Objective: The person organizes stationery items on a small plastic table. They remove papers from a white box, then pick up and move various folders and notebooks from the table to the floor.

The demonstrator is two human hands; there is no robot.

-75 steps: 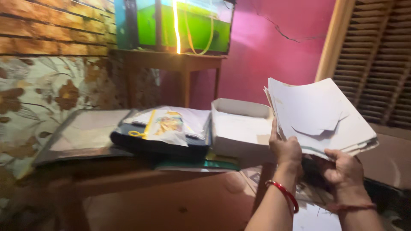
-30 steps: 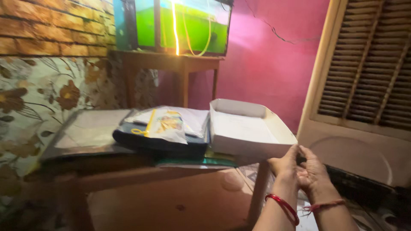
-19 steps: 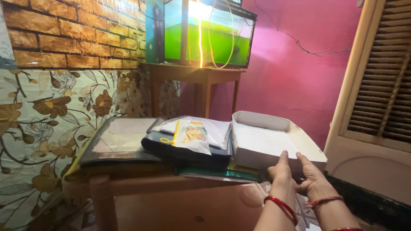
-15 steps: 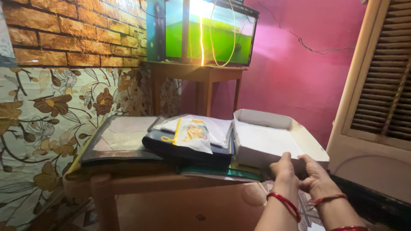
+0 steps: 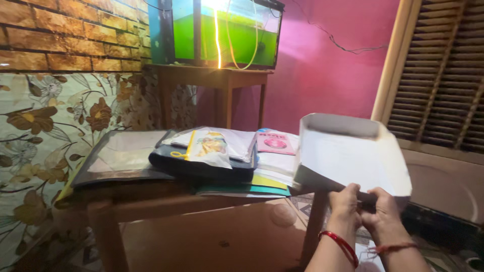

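**A:** Box lid [image 5: 353, 153], white cardboard, shallow, open side toward the camera. Raised off the table and tilted, far rim higher than the near edge. Where are the hands on it?

**B:** Both at the near edge, side by side, almost touching. Left hand [image 5: 345, 200] has fingers curled over the rim, red bangle on that wrist. Right hand [image 5: 381, 207] grips the same edge just beside it, red thread on that wrist. Both closed on the cardboard, not spread.

**A:** What's inside the lid?

**B:** Only a plain white inner face shows.

**A:** Around it?

**B:** Left of the hands and a bit beyond: wooden table [image 5: 151, 199]. Nearest the lid's left wall is a stack of papers and books [image 5: 272, 166], with a pink booklet [image 5: 276, 142] on top. Green and yellow sheets stick out at the bottom of the stack.

**A:** Further left?

**B:** Dark folded bag or cloth [image 5: 201, 166] with a clear plastic pouch [image 5: 209, 146] lying on it. Past that, a dark flat folder [image 5: 121, 158] at the table's far left.

**A:** Background?

**B:** Beyond the table, a second wooden stand carrying a glass aquarium [image 5: 222, 30], lit green. Pink wall behind. Floral wallpaper and brick pattern well left of the hands. Louvred wooden shutter [image 5: 443, 70] up and right of the hands, behind the lid.
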